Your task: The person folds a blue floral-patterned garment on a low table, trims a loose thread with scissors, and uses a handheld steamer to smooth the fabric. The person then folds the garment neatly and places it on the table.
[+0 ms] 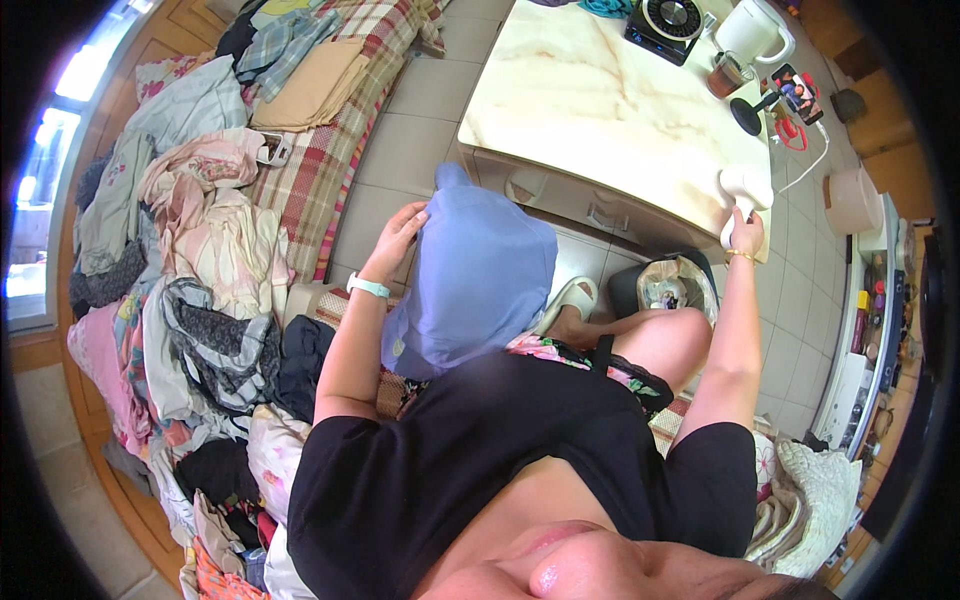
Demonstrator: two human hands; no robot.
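A light-blue garment drapes over my lap and hangs in front of my knees, partly bunched. At its upper left edge, my left hand pinches the cloth between thumb and fingers. Far to the right, my right hand is closed round the handle of a white handheld device with a rounded head. The device is at the near right corner of the marble-patterned table; I cannot tell whether it rests there or is just lifted.
Heaped clothes cover the seat at my left. A lined bin stands under the table edge. On the table are a black round-topped appliance, a white kettle, a glass of brown drink and a phone on a stand.
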